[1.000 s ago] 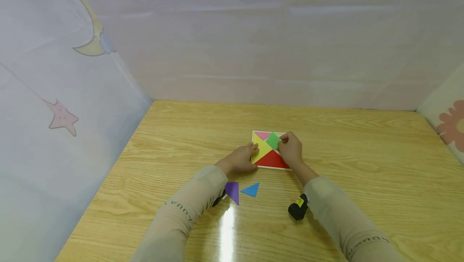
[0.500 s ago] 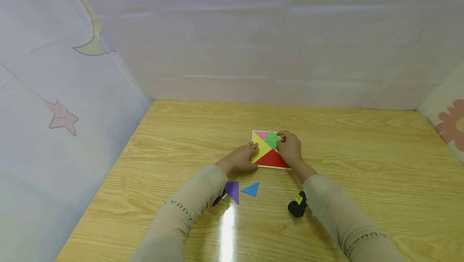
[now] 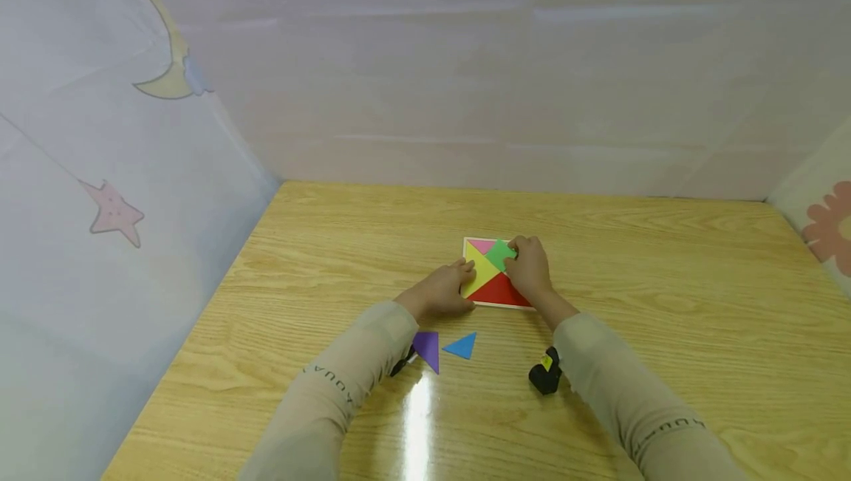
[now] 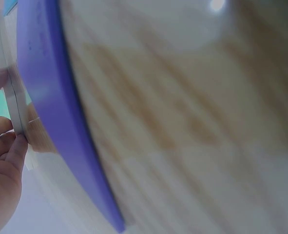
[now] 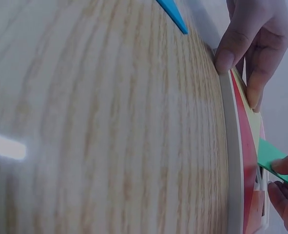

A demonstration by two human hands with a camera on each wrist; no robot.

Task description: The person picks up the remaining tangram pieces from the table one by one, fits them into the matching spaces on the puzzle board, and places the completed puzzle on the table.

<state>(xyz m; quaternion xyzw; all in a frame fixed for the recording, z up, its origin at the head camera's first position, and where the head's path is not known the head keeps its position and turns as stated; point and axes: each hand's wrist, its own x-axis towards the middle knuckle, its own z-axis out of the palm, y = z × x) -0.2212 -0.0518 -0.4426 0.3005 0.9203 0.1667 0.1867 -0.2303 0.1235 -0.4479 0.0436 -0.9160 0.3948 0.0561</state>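
A framed tangram tray lies on the table, holding a yellow triangle, a red triangle and a pink piece. My left hand grips the tray's near left corner, with fingertips on the yellow triangle and thumb at the front edge. Between thumb and fingers, my right hand pinches a green square over the tray's far part. In the right wrist view the green square is tilted, partly above the tray. The right hand hides the tray's right side.
A purple piece and a blue triangle lie on the table in front of the tray. Black wrist devices show by the left sleeve and right sleeve. A fabric backdrop stands behind the table.
My right hand has shifted slightly left and away from me with the green square, which has turned a little. The left hand stays on the tray's corner.
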